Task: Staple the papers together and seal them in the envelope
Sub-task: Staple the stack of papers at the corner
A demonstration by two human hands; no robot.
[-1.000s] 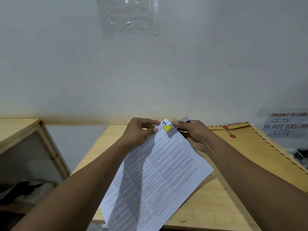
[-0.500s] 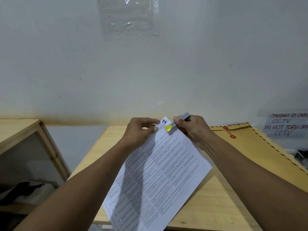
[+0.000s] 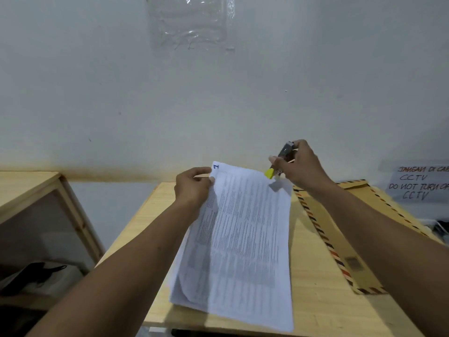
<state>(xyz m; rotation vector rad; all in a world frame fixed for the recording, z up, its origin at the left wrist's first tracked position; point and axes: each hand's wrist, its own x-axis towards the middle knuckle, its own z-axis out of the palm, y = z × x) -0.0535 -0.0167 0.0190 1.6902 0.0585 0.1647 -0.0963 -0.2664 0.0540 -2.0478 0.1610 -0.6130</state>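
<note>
Wall [image 3: 97, 93], pale grey, fills the upper half, w/ a clear plastic sleeve [image 3: 192, 20] stuck high at centre. Table [image 3: 315, 302], light wood, stands against it; an open wooden shelf unit [image 3: 29, 188] sits to its left. Papers [image 3: 245, 239]: long axis runs near-to-far, top edge toward the wall and lifted, lower end down by the table's front edge; the sheets fan apart slightly along the left side. White stock, dense printed rows (blurred, not legible), blue "1" at the top-left corner. Envelope [image 3: 345, 239]: lies flat on the table just right of the papers, long axis near-to-far, veering right at the far end, flap end toward the wall; brown w/ red-and-dark striped border; the right forearm crosses above it. Handwritten CCTV notice [image 3: 418, 183] leans at far right. L hand [image 3: 194, 188]: arm extended, thumb and fingers pinching the papers' top-left corner. R hand [image 3: 301, 166]: raised a little higher, fingers curled round the stapler [image 3: 285, 152], thumb on its near side. Stapler: dark body w/ metal top, tilted, yellow end [image 3: 270, 173] pointing down-left at the papers' top-right corner; whether it bites the sheets cannot be told.
</note>
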